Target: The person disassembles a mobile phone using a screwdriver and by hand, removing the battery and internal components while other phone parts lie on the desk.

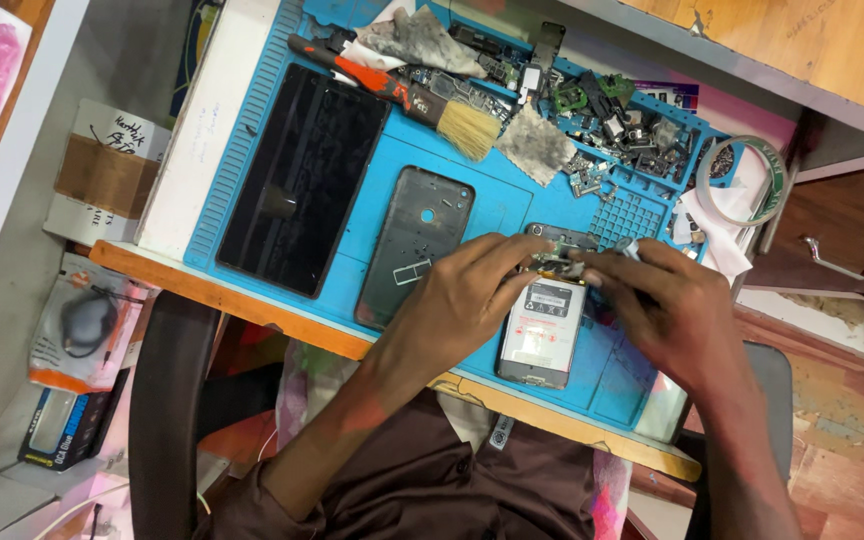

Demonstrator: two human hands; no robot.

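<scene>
Opened phone [544, 325], back cover off, battery and upper circuit board exposed: lies on the blue work mat [512, 205] directly under both hands, long axis running from the near mat edge away toward the parts clutter. Left hand [467, 295]: resting on the mat at the phone's left flank, fingers curled together, tips touching the phone's upper end; whether anything is pinched between them cannot be told. Right hand [667, 300]: over the phone's upper right corner, fingers drawn together near the board, apparently about a small pale item, too small to identify; hold uncertain. Both hands meet at the phone's far end, equally near; the battery end, toward the person, is uncovered. Detached back cover [414, 245]: flat, inner face up, just left of the left hand, parallel to the phone. Dark screen panel [302, 180]: further left, well apart from the hand. Brush [402, 95], orange and black handle, pale bristles: beyond the left hand, lying aslant. Mat tray compartments [617, 125]: beyond the right hand, holding small dark components and screws, heaped. Tape roll [747, 180]: beyond and right of the right hand.
</scene>
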